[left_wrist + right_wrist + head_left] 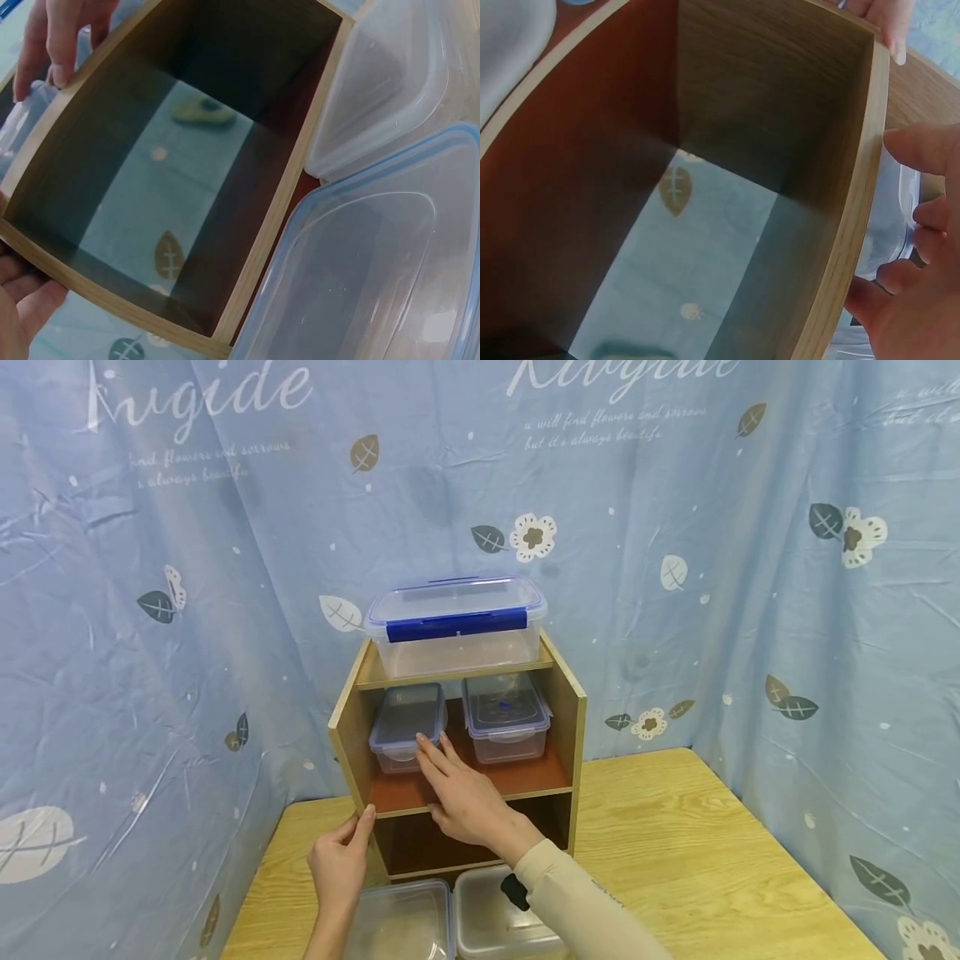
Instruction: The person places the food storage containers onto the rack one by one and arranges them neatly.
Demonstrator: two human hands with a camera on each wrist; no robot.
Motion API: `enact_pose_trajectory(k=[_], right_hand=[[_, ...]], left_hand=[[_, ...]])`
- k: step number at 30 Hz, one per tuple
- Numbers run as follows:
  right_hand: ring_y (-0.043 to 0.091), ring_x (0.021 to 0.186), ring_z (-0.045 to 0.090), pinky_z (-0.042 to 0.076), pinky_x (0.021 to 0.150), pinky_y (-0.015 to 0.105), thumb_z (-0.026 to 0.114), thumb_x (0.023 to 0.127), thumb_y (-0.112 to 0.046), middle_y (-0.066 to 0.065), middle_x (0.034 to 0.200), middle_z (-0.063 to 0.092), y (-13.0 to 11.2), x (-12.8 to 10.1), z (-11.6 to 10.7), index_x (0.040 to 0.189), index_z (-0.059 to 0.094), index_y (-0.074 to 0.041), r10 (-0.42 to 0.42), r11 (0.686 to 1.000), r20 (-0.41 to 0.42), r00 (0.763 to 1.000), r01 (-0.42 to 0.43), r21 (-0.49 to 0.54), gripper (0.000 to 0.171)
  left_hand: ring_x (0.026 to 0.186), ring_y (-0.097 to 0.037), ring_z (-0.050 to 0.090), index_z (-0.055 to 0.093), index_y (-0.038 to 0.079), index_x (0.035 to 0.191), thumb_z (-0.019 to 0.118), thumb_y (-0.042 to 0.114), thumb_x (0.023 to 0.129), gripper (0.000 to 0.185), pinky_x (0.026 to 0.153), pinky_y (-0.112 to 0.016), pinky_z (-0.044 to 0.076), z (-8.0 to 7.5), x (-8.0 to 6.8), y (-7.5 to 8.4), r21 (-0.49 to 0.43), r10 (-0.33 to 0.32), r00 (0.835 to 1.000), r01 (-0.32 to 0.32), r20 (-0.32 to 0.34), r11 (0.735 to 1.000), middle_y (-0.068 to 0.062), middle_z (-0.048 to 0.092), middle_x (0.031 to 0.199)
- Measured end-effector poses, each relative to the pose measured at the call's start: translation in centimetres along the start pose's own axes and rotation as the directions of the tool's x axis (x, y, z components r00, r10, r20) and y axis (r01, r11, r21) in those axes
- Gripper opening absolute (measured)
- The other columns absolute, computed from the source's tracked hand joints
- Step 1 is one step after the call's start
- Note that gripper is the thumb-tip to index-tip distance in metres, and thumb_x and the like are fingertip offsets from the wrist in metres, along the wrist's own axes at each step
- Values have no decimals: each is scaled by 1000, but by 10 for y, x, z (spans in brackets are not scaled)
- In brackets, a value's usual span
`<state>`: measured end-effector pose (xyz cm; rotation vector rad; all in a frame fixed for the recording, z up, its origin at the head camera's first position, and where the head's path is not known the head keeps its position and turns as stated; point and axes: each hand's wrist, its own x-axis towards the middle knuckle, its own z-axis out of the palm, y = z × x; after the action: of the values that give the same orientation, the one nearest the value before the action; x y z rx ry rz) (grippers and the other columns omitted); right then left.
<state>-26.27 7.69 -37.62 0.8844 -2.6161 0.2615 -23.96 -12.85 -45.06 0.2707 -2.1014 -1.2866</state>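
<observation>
Right hand (465,793) is resting open-fingered against the small container (407,727) on the middle shelf (540,781), left hand (341,860), seemingly open, steadying the cabinet (347,735); shoving risks bumping its neighbour (506,717).

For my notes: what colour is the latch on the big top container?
Dark blue latch, on the clear container; head view shows it best.

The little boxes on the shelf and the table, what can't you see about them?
- Two table boxes: head view, bottom edge and right sleeve cut them off.
- Left shelf box: right hand covers its front.
- Right shelf box: contents too small to tell.
</observation>
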Motion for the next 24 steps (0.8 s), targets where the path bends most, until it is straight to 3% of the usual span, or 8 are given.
enact_pose_trajectory(k=[5, 12, 14, 17, 20, 24], right_hand=[[30, 150, 16, 55, 81, 26, 68, 90, -21, 0, 166, 9, 4, 2, -2, 154, 27, -11, -5, 1000, 23, 1000, 5, 1, 76], [31, 150, 17, 46, 60, 15, 67, 90, -19, 1, 166, 8, 8, 2, -4, 153, 31, -13, -36, 999, 1, 999, 36, 23, 72], [32, 149, 19, 50, 64, 17, 67, 90, -18, 4, 165, 9, 9, -1, -4, 151, 34, -12, -51, 998, -47, 998, 53, 32, 70], [33, 148, 24, 55, 84, 26, 67, 89, -17, 8, 164, 16, 14, -6, -6, 148, 41, -9, -75, 995, -151, 986, 84, 54, 64], [35, 144, 33, 48, 101, 37, 68, 88, -15, 11, 159, 31, 21, -10, -9, 139, 51, -8, -88, 992, -270, 959, 110, 69, 55], [31, 133, 49, 44, 105, 40, 68, 85, -11, 10, 144, 54, 32, -18, -11, 124, 63, -7, -63, 987, -401, 914, 118, 113, 40]], left_hand=[[94, -30, 70, 78, 12, 99, 75, 43, 84, 34, 88, -49, 50, 0, -1, 0, -1, -4, 1000, 4, 5, 1000, -9, 75, 95], [96, -30, 70, 78, 11, 98, 74, 41, 85, 33, 88, -49, 50, 0, -3, 2, -5, -15, 1000, 15, 4, 1000, -9, 75, 97], [95, -30, 70, 78, 11, 98, 74, 41, 85, 33, 88, -49, 50, 0, -3, 2, -4, -14, 1000, 14, 6, 1000, -9, 75, 96], [94, -30, 70, 79, 13, 98, 73, 43, 85, 33, 88, -49, 50, 0, -2, 2, 0, -7, 1000, 7, 17, 1000, -9, 75, 96], [93, -30, 70, 79, 14, 97, 73, 44, 85, 33, 87, -50, 51, 0, -1, 1, 7, -3, 1000, 3, 20, 1000, -9, 76, 94], [93, -29, 70, 79, 14, 97, 74, 43, 85, 33, 86, -48, 51, 0, 0, 1, 8, -4, 1000, 4, 10, 1000, -8, 76, 93]])
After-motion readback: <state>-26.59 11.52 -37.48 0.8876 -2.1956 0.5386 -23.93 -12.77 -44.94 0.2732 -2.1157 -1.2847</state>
